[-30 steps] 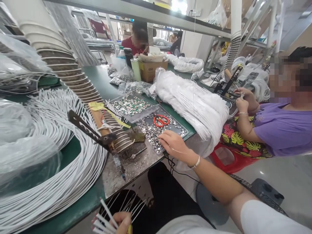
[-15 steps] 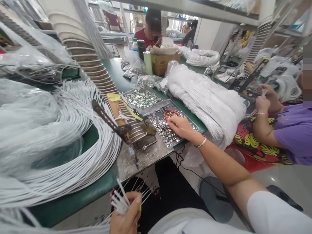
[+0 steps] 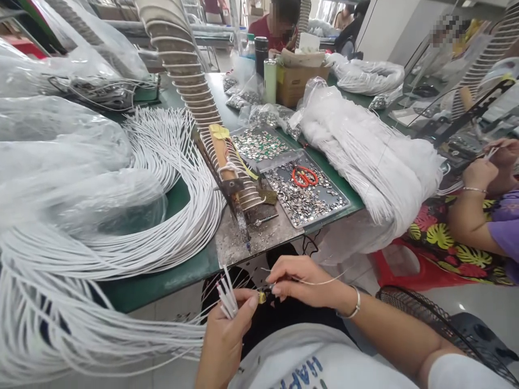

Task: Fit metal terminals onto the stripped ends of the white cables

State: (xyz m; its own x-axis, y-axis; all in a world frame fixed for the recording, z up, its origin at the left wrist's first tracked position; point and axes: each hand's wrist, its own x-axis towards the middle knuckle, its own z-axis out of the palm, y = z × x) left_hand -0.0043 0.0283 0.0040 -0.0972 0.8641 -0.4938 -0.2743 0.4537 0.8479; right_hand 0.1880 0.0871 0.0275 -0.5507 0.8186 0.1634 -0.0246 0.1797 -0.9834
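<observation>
My left hand (image 3: 233,319) is closed around a bundle of white cables (image 3: 228,300), whose ends stick up above the fingers. A small yellow piece (image 3: 262,297) shows by its thumb tip. Close beside it, my right hand (image 3: 302,283) is pinched, and a thin metallic wire (image 3: 320,282) passes between its fingers and over its back. Whatever else sits at those fingertips is too small to make out. Just beyond the hands stands a soldering iron (image 3: 243,229), tip down, over a stained board (image 3: 231,243). To its right, a tray (image 3: 330,219) holds small metal connectors and red-handled pliers (image 3: 305,176).
A long loop of white cables (image 3: 170,254) covers the left side of the green table (image 3: 133,297). A ribbed duct (image 3: 194,81) slants down to the board. Green-and-silver parts (image 3: 261,145) lie behind the tray. A wrapped cable bundle (image 3: 365,146) lies right; a co-worker's hands (image 3: 482,175) are beyond.
My right hand has left the connector tray and come back beside my left hand. The left hand, still holding the cables, has risen slightly and shifted right in view as the camera turned.
</observation>
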